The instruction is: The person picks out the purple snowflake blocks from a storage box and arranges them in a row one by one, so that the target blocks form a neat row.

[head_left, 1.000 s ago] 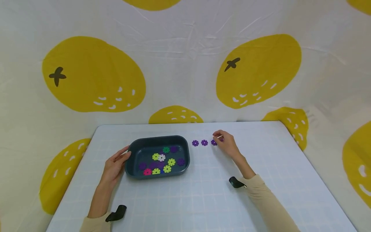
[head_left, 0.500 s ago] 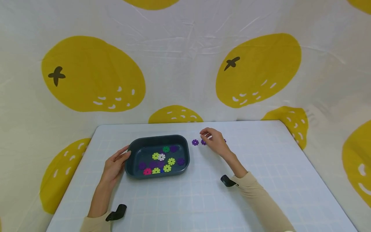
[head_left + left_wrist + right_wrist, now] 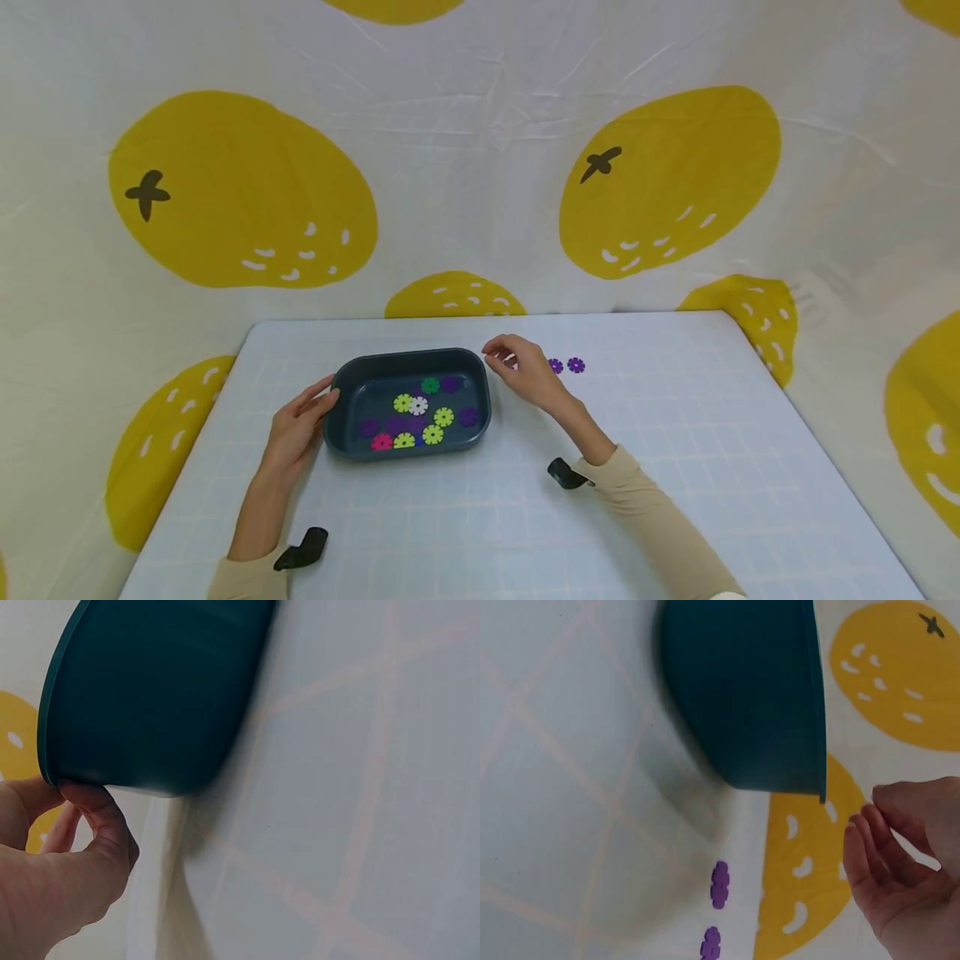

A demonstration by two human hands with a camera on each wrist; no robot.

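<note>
Behind the tray there hangs a large white cloth (image 3: 465,192) with yellow fruit prints. Under the tray is a pale blue table (image 3: 450,525) with faint checked lines. The tray (image 3: 408,354) itself is dark blue-green, rectangular, with rounded corners. At its left end, the left hand (image 3: 296,429) pinches the rim between thumb and fingers. Just beside its far right corner is the right hand (image 3: 525,371) — the fingers are relaxed and loosely bent, the thumb near to the fingertips. Inside the tray lie small notched flat discs: yellow-green (image 3: 444,417), pink (image 3: 382,442), white (image 3: 417,406), green (image 3: 430,386) and purple. To the right of the tray, purple notched discs (image 3: 576,365) lie in a row — partly hidden by the right hand.
</note>
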